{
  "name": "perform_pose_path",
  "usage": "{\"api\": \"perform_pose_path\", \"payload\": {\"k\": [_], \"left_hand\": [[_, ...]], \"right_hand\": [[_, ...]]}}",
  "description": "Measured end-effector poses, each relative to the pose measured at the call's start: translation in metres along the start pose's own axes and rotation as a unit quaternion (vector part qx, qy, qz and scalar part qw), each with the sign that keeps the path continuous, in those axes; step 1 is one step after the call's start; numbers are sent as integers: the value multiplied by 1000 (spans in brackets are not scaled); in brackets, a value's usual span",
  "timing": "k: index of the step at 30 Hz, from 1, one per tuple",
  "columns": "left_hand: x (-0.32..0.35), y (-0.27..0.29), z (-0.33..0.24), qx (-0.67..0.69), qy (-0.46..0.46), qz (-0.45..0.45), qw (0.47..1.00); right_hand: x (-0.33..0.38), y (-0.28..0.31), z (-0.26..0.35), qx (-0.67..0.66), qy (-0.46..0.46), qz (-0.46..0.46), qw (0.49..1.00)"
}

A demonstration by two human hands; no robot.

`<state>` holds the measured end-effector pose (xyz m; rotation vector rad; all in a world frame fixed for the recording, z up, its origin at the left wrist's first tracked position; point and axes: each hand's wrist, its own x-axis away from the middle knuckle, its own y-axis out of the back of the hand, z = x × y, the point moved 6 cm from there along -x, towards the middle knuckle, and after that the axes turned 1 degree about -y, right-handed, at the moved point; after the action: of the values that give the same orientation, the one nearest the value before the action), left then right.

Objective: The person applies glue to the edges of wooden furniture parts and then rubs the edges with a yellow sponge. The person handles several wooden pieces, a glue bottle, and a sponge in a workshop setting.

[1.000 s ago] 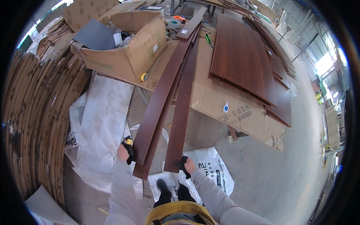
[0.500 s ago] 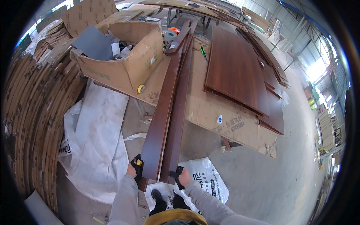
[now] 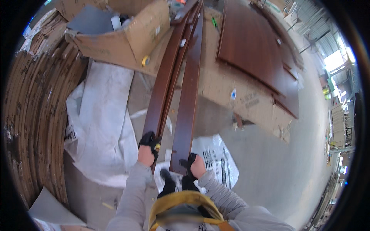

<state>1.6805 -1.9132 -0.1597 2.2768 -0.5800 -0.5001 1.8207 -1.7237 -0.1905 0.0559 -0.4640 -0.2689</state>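
Observation:
Both my hands wear dark gloves with parts of the skin bare. My left hand [image 3: 148,151] is closed on the near end of the left-hand long brown boards [image 3: 156,104], which lie against each other. A small yellow item [image 3: 157,147] shows at its fingers; its kind is unclear. My right hand [image 3: 194,165] grips the near end of a separate long brown board [image 3: 185,119] at its right edge. A narrow gap runs between the two sides. The boards slope away from me, their far ends upon a cardboard-covered table [image 3: 212,90].
Wide brown panels [image 3: 250,50] lie stacked on the table's right, near a small white bottle [image 3: 233,93]. A cardboard box [image 3: 144,36] and yellow tape roll [image 3: 145,61] are on its left. Stacked boards [image 3: 38,115] stand far left; white sheeting [image 3: 102,115] covers floor nearby.
The right board has come apart from the left ones, widening the gap between them. My view has tipped down, so the table and boards sit higher. Both hands keep their holds.

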Motion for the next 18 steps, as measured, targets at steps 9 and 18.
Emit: {"api": "perform_pose_path", "payload": {"k": [9,18], "left_hand": [[19,-19,3,-114,-18,44,992],[48,-87,-50,266,190,60,943]], "right_hand": [[54,2,23,224,-47,-79,970],[66,51,7,338,-40,-131,931]]}}
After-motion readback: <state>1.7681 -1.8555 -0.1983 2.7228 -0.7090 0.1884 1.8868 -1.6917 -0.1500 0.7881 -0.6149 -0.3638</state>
